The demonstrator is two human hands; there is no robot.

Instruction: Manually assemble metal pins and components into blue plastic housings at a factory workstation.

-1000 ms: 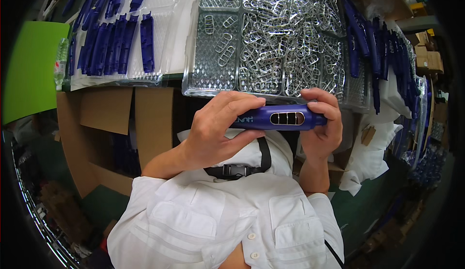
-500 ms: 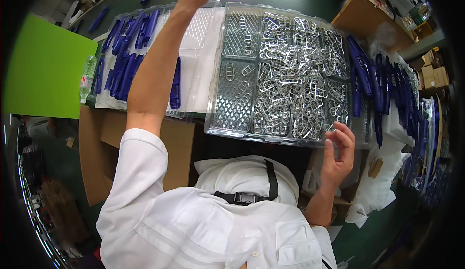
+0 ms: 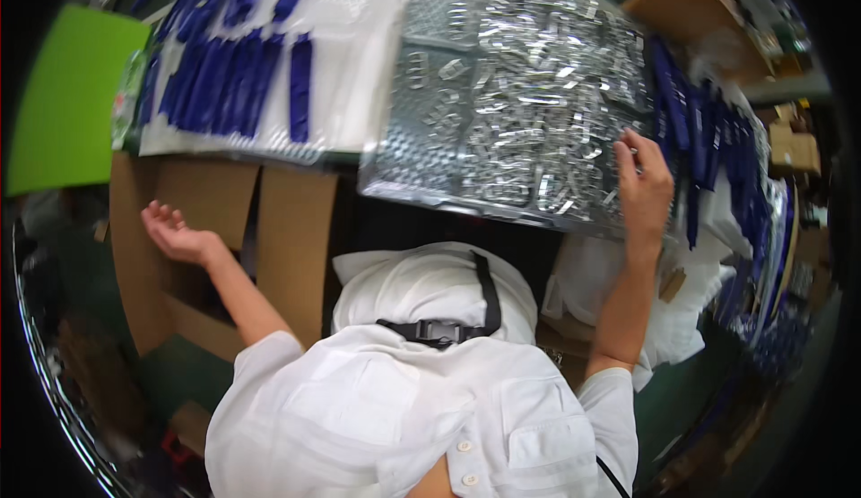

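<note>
My left hand [image 3: 182, 236] hangs over the cardboard box at the left, palm up, its fingers loosely curled and apart with nothing seen in them. Over the right edge of the clear plastic tray [image 3: 429, 197], my right hand [image 3: 645, 182] has bent fingers, the thumb a little apart from them. No held thing shows there, though motion blurs the fingertips. Small silvery metal buckles [image 3: 516, 94] heap the tray's middle and right compartments, with fewer at its left. Several long dark-blue plastic pieces [image 3: 300, 90] lie in rows on a white sheet at the upper left.
An open cardboard box [image 3: 300, 251] stands below the table's left side. A clear bottle [image 3: 130, 94] is beside a bright green panel [image 3: 67, 103]. More dark-blue pieces [image 3: 708, 144] pile up right of the tray, near white wrapping [image 3: 686, 318].
My left hand has come back from the far side, where it held a dark-blue piece, to the lower left, empty. My right hand has moved farther over the tray. The view has shifted.
</note>
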